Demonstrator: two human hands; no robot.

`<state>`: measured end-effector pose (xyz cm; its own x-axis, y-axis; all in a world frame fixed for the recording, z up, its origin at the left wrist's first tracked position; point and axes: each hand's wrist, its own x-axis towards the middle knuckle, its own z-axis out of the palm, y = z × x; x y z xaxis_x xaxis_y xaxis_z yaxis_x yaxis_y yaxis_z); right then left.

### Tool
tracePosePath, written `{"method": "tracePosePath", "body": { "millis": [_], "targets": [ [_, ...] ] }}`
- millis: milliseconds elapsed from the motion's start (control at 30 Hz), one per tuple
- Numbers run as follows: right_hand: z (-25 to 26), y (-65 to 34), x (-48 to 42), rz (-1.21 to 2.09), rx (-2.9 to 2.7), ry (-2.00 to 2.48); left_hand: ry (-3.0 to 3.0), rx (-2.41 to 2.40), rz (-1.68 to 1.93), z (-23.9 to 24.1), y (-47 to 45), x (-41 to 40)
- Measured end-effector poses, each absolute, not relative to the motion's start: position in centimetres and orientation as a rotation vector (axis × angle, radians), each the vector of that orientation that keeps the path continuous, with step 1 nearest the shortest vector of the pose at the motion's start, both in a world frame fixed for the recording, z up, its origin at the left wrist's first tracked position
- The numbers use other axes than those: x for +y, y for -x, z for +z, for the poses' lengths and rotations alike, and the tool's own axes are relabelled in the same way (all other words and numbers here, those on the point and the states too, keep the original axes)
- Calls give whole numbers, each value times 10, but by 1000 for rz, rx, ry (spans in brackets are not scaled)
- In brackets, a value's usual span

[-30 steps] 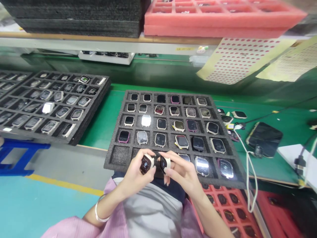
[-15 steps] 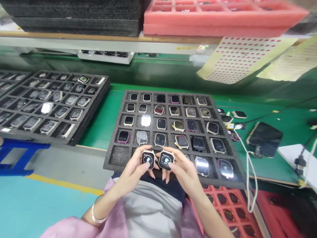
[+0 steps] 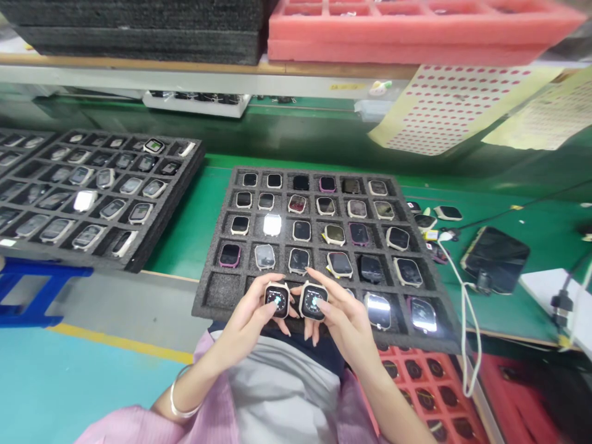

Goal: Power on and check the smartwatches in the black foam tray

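Side by side above the near edge of a dark foam tray (image 3: 210, 259), two smartwatch bodies without straps are held with their lit screens up. My left hand (image 3: 252, 314) is closed around the left smartwatch (image 3: 276, 296), its thumb on the screen. The right smartwatch (image 3: 311, 301) sits in my right hand (image 3: 346, 314), whose thumb also rests on the glass. Both screens show a dark dial with a bright figure. Rows of smartwatches, such as a purple-framed watch (image 3: 230, 255), lie in the tray's compartments. My hands partly cover the front row.
Another dark foam tray (image 3: 139, 259) of watches stands at the left. On the right lie a black device (image 3: 494, 259), a white cable (image 3: 465, 320) and loose watches (image 3: 448, 213). A red foam tray (image 3: 407, 385) is below right. Foam trays sit on the shelf (image 3: 324, 69) above.
The right smartwatch has shifted slightly to the right with my right hand, widening the space between the two watches. My left hand stays nearly still, its thumb a little higher on the screen.
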<state>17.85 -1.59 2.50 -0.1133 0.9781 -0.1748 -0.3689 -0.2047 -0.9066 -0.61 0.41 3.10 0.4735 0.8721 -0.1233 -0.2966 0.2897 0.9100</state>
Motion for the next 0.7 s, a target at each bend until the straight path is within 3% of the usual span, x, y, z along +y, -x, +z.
{"method": "tracePosePath", "body": {
  "millis": [333,533,700],
  "targets": [
    [26,-176,-15,1507,-969,1037,-987,713,861,32,8,3],
    [33,-181,-15,1497,-1323,1069,-918,703,860,39,22,3],
    [39,-189,-4,812,-2124,1275,-895,700,882,40,27,9]
  ]
}}
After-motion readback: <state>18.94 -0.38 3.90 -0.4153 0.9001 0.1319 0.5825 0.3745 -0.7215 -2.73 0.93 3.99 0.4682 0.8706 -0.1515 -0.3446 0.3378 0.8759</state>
